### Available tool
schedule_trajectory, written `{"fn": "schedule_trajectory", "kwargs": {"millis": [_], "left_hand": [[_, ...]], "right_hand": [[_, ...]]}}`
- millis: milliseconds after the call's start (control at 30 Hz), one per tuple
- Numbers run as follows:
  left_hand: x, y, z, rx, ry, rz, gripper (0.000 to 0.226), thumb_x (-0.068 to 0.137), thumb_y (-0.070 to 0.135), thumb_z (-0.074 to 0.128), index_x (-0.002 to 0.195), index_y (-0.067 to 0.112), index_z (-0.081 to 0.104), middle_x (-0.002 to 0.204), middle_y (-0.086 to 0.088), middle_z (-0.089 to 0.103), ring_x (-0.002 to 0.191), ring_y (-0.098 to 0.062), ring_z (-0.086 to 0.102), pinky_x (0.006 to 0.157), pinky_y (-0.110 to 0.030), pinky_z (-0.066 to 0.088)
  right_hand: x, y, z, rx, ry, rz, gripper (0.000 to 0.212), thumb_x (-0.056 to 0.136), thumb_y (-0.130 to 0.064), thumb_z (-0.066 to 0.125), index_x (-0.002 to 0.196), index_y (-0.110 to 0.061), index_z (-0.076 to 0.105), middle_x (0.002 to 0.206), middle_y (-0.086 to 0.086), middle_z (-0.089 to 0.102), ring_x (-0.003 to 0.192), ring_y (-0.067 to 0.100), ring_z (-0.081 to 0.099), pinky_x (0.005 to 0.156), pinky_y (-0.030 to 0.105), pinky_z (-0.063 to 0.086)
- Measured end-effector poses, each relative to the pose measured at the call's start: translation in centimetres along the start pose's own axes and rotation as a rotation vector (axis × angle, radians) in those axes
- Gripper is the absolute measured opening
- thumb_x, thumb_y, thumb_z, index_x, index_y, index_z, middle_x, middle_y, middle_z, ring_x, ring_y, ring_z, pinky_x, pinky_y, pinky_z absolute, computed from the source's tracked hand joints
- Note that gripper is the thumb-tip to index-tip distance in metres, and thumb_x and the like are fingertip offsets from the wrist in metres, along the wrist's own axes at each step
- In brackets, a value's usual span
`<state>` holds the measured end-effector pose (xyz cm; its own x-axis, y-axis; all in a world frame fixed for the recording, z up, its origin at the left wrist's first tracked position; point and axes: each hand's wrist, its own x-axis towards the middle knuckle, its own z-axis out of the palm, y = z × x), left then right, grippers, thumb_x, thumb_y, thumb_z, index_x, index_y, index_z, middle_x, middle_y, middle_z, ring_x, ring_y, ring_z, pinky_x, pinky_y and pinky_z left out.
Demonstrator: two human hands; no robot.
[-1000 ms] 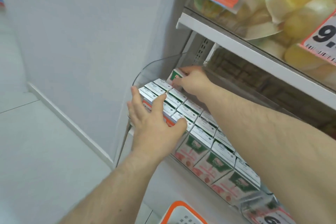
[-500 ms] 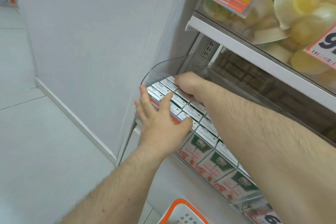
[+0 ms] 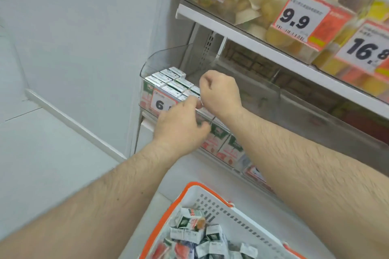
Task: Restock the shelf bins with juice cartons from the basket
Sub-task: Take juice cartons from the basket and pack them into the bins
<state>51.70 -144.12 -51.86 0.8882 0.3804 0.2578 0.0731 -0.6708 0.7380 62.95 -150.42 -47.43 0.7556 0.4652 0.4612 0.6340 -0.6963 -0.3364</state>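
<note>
Head view: looking down at a shelf front, both bare arms reaching in from 6 o'clock.
Wall [image 3: 80, 27]: plain pale surface at 9 to 11 o'clock, meeting the floor along a skirting line.
Shelf bin [image 3: 168, 57]: clear plastic, just left of centre, packed with rows of juice cartons [image 3: 168, 79] standing upright, white tops showing.
Price tag [image 3: 161, 103]: on the bin's front wall, reading "6", partly hidden by the left hand.
Left hand [image 3: 181, 126]: at centre, against the bin's front edge, fingers bent; whether gripping anything, cannot tell.
Right hand [image 3: 220, 91]: just right of and above the left, curled into a fist over the cartons, nothing seen inside it.
Basket [image 3: 210, 193]: white with orange rim, at 6 o'clock, holding loose cartons [image 3: 191, 221] lying at all angles.
Upper shelf [image 3: 252, 38]: at 1 to 2 o'clock, clear bins of yellowish packets.
Price tags above: "9.9" [image 3: 297, 18] and "16.8" [image 3: 368, 48], at 2 o'clock.
</note>
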Motion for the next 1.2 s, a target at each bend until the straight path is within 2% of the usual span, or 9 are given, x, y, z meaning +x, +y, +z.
{"fn": "schedule_trajectory", "kwargs": {"millis": [167,300,433,567,700,833,933,1067,1200], "left_hand": [[-4.3,1.7,2.2,0.092,-0.362,0.136,0.019,0.077,0.023,0.060,0.075,0.030,0.042,0.071,0.010,0.055,0.076,-0.023,0.056,0.062,-0.029,0.040],[-8.1,3.1,5.5,0.104,-0.492,0.239,0.022,0.078,0.019,0.058,0.100,0.018,0.060,0.087,-0.003,0.069,0.082,-0.026,0.063,0.064,-0.033,0.050],[-11.4,2.7,9.7,0.172,-0.734,0.265,0.022,0.081,0.014,0.058,0.103,0.017,0.058,0.093,-0.004,0.068,0.087,-0.025,0.062,0.072,-0.031,0.050],[-13.1,-1.0,14.5,0.332,-0.921,0.130,0.045,0.087,0.021,0.056,0.131,0.019,0.048,0.112,0.002,0.064,0.099,-0.018,0.057,0.082,-0.028,0.046],[-15.3,-4.6,18.4,0.329,-0.963,-0.024,0.041,0.089,0.019,0.054,0.130,0.018,0.050,0.119,-0.004,0.063,0.104,-0.023,0.059,0.084,-0.031,0.048],[-18.4,-7.7,21.9,0.469,-1.108,0.033,0.039,0.091,0.023,0.051,0.130,0.019,0.052,0.125,-0.005,0.060,0.112,-0.024,0.056,0.089,-0.034,0.048],[-20.3,-8.7,24.0,0.530,-1.215,0.081,0.040,0.091,0.022,0.052,0.130,0.018,0.053,0.126,-0.007,0.058,0.113,-0.026,0.055,0.087,-0.035,0.048],[-21.6,-9.5,26.2,0.607,-1.182,0.150,0.042,0.090,0.025,0.054,0.131,0.018,0.053,0.131,-0.007,0.052,0.120,-0.028,0.048,0.093,-0.039,0.047],[-21.1,-10.1,27.6,0.493,-0.823,0.151,0.050,0.088,0.024,0.053,0.136,0.019,0.044,0.136,-0.003,0.041,0.124,-0.023,0.042,0.097,-0.035,0.042]], "right_hand": [[-10.0,1.9,-2.9,0.096,0.229,-0.203,0.020,0.080,-0.022,0.041,0.060,-0.019,0.040,0.060,-0.005,0.042,0.062,0.016,0.036,0.058,0.031,0.026],[-18.1,5.3,-3.2,0.178,0.270,-0.075,0.023,0.082,-0.014,0.048,0.060,-0.009,0.054,0.059,-0.004,0.046,0.061,0.013,0.041,0.058,0.031,0.030],[-24.3,8.9,-2.0,0.238,0.203,0.173,0.024,0.084,-0.016,0.048,0.065,-0.005,0.057,0.061,0.004,0.055,0.063,0.021,0.049,0.059,0.035,0.037],[-29.4,12.4,-0.3,0.236,0.016,0.433,0.028,0.092,-0.015,0.050,0.069,-0.002,0.058,0.063,0.013,0.055,0.066,0.029,0.051,0.061,0.042,0.043],[-33.9,16.5,2.1,0.234,-0.190,0.658,0.027,0.094,-0.016,0.047,0.076,-0.007,0.065,0.071,0.010,0.065,0.067,0.028,0.061,0.063,0.037,0.051],[-39.5,19.4,5.7,0.080,-0.596,0.649,0.022,0.096,-0.022,0.050,0.100,-0.013,0.070,0.089,0.004,0.072,0.071,0.018,0.061,0.066,0.028,0.048],[-42.9,20.8,8.0,-0.033,-0.863,0.593,0.035,0.090,-0.021,0.052,0.123,-0.011,0.059,0.118,0.010,0.064,0.101,0.024,0.060,0.083,0.033,0.049],[-45.4,21.3,10.5,-0.197,-0.992,0.528,0.054,0.088,-0.023,0.055,0.139,-0.015,0.042,0.138,0.009,0.047,0.130,0.029,0.041,0.107,0.039,0.036],[-45.9,21.5,12.4,-0.214,-0.877,0.555,0.052,0.089,-0.024,0.053,0.138,-0.017,0.039,0.139,0.006,0.041,0.131,0.027,0.036,0.106,0.039,0.032]]}}
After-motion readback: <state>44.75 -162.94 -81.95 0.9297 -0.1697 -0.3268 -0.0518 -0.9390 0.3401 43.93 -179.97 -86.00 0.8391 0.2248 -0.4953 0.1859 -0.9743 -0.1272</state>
